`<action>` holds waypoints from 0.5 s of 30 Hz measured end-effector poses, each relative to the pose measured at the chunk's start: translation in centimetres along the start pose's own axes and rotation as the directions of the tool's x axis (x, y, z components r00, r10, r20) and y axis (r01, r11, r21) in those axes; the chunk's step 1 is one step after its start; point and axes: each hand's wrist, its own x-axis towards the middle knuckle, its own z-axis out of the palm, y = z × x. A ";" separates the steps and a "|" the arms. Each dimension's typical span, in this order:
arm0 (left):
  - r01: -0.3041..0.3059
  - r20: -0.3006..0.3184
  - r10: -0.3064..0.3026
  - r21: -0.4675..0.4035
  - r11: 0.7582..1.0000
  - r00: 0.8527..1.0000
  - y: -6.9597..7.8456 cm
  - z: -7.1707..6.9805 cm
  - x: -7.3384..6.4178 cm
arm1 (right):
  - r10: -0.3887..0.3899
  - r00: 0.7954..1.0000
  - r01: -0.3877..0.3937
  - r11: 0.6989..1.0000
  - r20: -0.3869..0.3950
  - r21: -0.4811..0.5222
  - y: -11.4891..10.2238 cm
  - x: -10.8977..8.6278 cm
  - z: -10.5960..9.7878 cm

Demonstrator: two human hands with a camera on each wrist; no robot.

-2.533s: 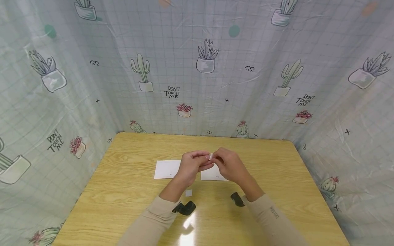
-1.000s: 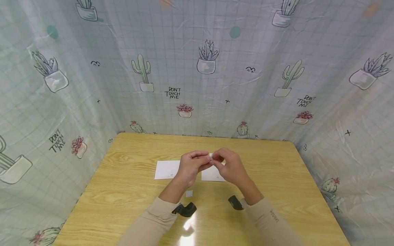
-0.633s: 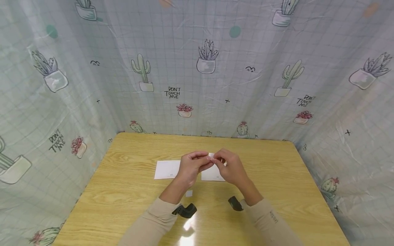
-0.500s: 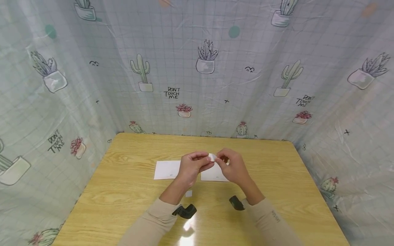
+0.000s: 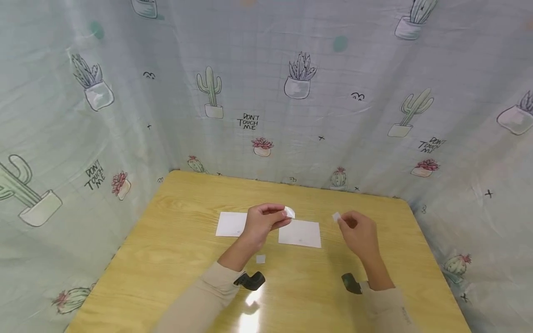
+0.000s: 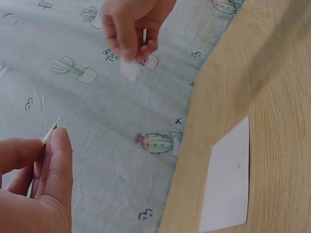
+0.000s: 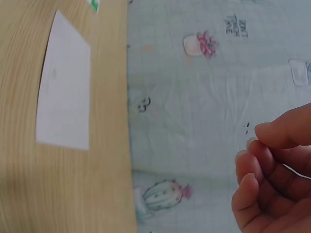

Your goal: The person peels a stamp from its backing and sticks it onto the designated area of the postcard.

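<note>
Raised over the table, my left hand [image 5: 262, 224] pinches a thin white sticker-like piece [image 5: 290, 212] with a rounded, curled edge. In the left wrist view that piece shows almost edge-on between thumb and fingers. Off to the right, my right hand [image 5: 361, 233] pinches a small white paper square [image 5: 336, 217] between thumb and index finger. The same square [image 6: 129, 70] looks blurred in the left wrist view. Two white cards lie below: the left card [image 5: 226, 224] is partly covered by my left hand, and the right card [image 5: 300, 233] lies between the hands.
Another small white square [image 5: 260, 259] lies on the wooden table [image 5: 179, 259], near my left wrist. Black wrist devices sit on both arms. A cactus-printed curtain [image 5: 320, 115] hangs behind the table and along both sides.
The hands were together over one small white piece; now each holds a separate piece. My right hand has moved right with the paper square. The head view has turned slightly.
</note>
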 end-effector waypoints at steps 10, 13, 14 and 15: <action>-0.006 -0.035 0.007 0.032 0.999 0.999 0.3 -0.4 0.2 | 0.138 0.982 -0.116 0.978 0.125 -0.174 3.0 -1.7 -2.9; -0.019 -0.080 0.023 0.044 0.999 0.997 0.6 -0.9 0.2 | 0.107 0.983 -0.075 0.974 0.146 -0.213 3.1 -1.6 -3.1; -0.022 -0.091 0.026 0.049 0.999 0.996 0.7 -1.0 0.1 | 0.101 0.983 -0.066 0.973 0.154 -0.220 3.0 -1.6 -3.2; -0.023 -0.098 0.028 0.054 0.998 0.995 0.8 -1.2 0.1 | 0.095 0.982 -0.057 0.973 0.164 -0.224 3.0 -1.5 -3.2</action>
